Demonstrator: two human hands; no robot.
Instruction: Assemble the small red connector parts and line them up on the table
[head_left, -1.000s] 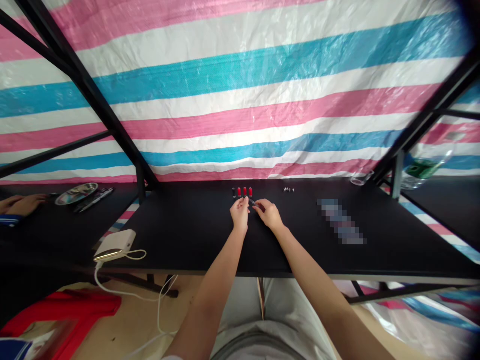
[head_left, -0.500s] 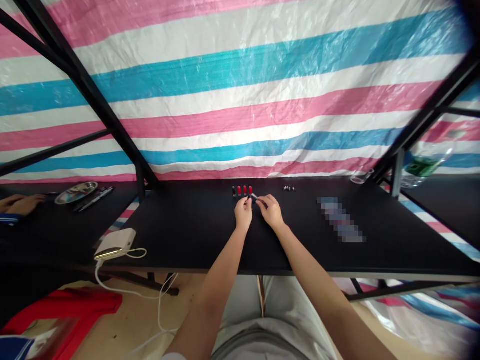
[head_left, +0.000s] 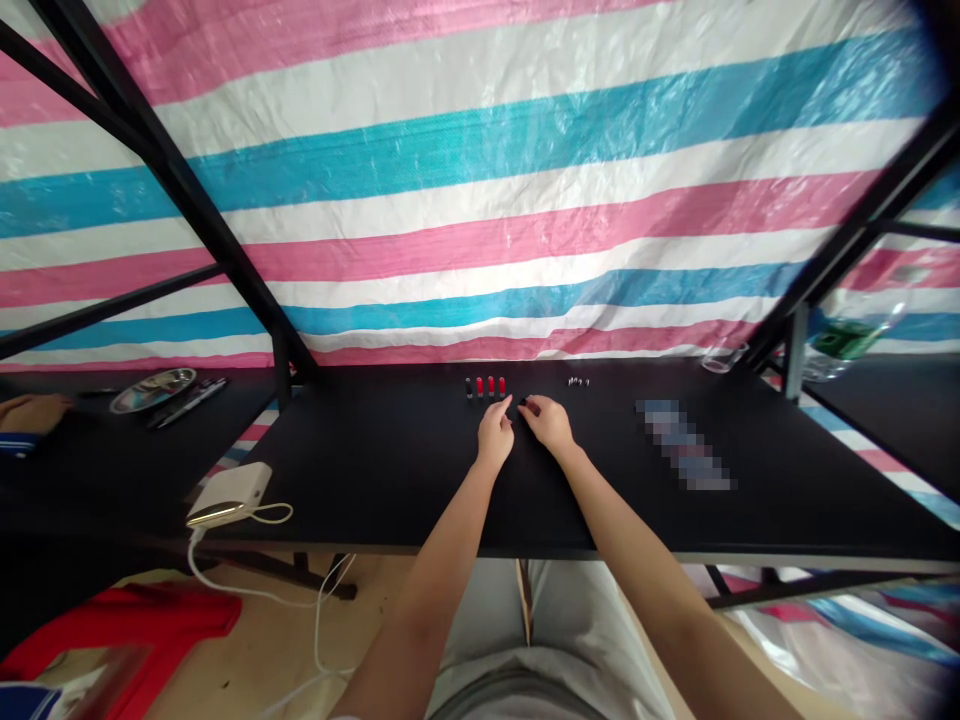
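My left hand (head_left: 495,436) and my right hand (head_left: 548,422) rest close together on the black tabletop (head_left: 375,480), fingertips pointing at each other. A small dark tube (head_left: 526,402) shows at the fingertips of my right hand, which pinch it. Nothing is visible in my left hand's fingers, though they partly hide the spot. Just beyond both hands stands a row of several small red-and-black tubes (head_left: 486,387), possibly lipsticks. Farther right lie several tiny silver pieces (head_left: 577,381).
A pixelated patch (head_left: 684,445) covers part of the table at right. A white pouch (head_left: 229,495) with a cable sits at the near left edge. On a side table, a co-worker's hand (head_left: 34,412) lies near a metal tray (head_left: 153,390) and pens (head_left: 191,402).
The silver-and-black tube held between my hands has gone from view, leaving a small dark piece at my right fingertips. My hands have moved slightly toward me and to the right.
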